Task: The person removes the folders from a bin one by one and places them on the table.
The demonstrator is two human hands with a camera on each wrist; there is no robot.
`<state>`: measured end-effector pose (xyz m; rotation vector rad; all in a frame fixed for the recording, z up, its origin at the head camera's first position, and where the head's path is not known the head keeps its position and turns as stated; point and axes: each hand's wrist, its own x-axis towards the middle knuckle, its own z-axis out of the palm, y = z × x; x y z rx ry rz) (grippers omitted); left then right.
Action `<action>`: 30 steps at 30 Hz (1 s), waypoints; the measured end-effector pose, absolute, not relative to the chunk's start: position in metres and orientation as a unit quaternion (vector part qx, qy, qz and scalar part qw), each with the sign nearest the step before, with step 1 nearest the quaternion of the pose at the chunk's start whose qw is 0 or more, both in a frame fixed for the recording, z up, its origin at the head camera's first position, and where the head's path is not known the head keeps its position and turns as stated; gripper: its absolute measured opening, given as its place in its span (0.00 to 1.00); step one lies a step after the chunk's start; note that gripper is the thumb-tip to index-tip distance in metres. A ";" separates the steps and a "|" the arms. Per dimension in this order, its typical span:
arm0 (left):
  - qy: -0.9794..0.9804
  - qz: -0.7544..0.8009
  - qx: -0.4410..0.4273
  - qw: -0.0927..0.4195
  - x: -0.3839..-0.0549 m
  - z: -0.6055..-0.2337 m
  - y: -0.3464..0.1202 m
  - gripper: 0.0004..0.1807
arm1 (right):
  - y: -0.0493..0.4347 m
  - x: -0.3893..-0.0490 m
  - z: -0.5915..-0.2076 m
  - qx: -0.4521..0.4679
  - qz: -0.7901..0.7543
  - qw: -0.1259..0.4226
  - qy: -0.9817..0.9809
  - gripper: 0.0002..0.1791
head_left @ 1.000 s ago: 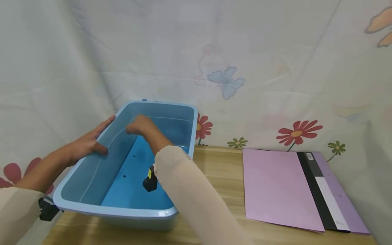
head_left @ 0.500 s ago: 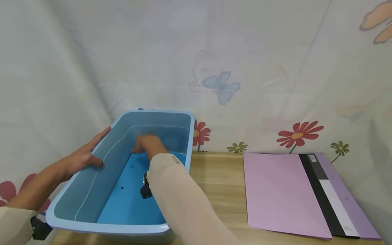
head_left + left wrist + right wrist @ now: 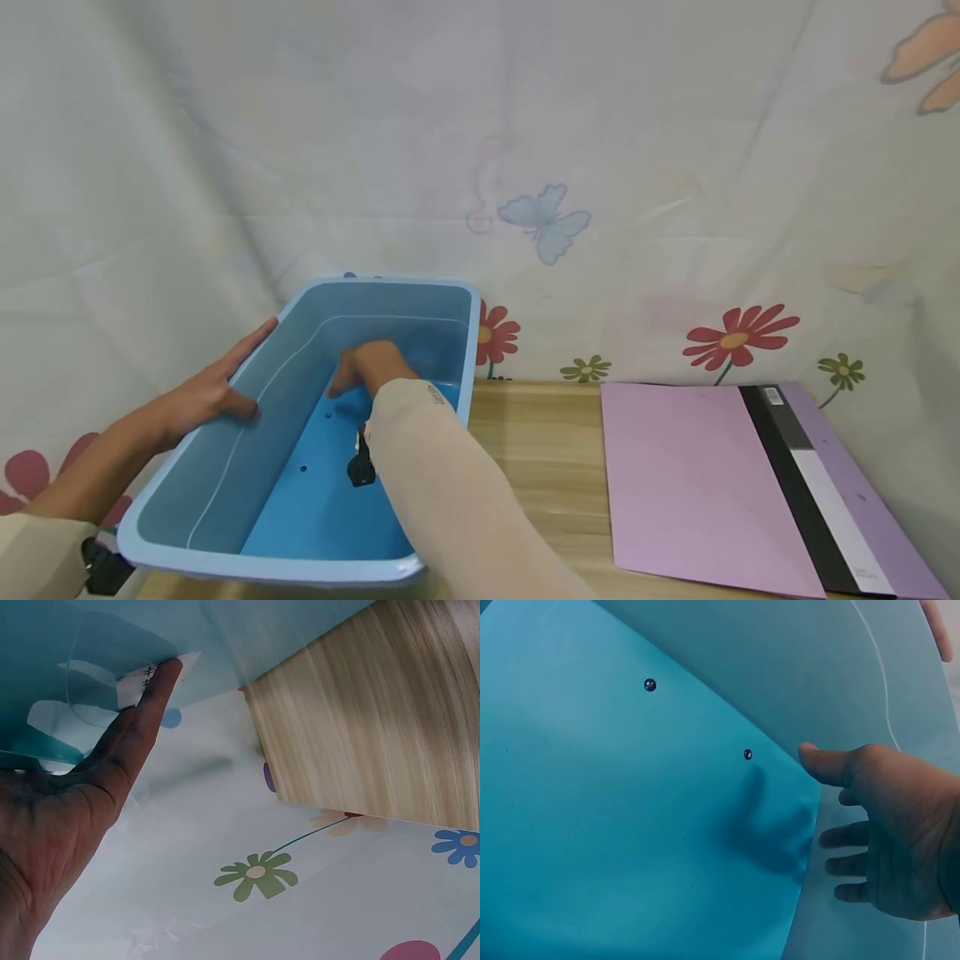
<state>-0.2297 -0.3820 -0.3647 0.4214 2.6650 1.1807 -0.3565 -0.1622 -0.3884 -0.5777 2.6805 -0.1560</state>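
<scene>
A light-blue plastic tub [image 3: 262, 567] stands at the left, a deeper blue across its floor. My left hand [image 3: 202, 404] grips its left rim, thumb inside and fingers along the outer wall. In the left wrist view, that hand's fingertip [image 3: 171, 671] lies beside a white label [image 3: 132, 687] on the tub. Inside the tub, my right hand [image 3: 900, 832] holds nothing, its thumb and fingers extended near the far-left corner. Two small, dark, shiny round beads [image 3: 650, 685] lie on the tub's floor by the left wall, the nearer one close to my right thumb.
A pale-purple folder [image 3: 697, 483] with a black spine lies on the wooden table [image 3: 536, 467] at the right. Behind it hangs a white cloth [image 3: 637, 167] printed with flowers and butterflies. The table's edge passes under the tub on the left.
My right hand has come lower inside the tub, towards its floor. The left hand has kept its hold on the rim. The whole scene sits slightly lower in the head view.
</scene>
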 end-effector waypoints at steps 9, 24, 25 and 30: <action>0.897 0.408 0.133 0.106 -0.229 -0.365 -0.380 0.73 | -0.133 -0.314 -0.335 -0.201 -0.044 0.261 0.943 0.42; 0.898 0.407 0.128 0.109 -0.233 -0.366 -0.376 0.73 | -0.136 -0.328 -0.349 -0.152 -0.125 0.274 0.941 0.49; 0.899 0.406 0.127 0.108 -0.233 -0.365 -0.376 0.73 | -0.141 -0.335 -0.356 -0.146 -0.139 0.260 0.944 0.49; 0.902 0.400 0.124 0.105 -0.231 -0.363 -0.377 0.72 | -0.170 -0.378 -0.400 -0.117 -0.210 0.164 0.957 0.56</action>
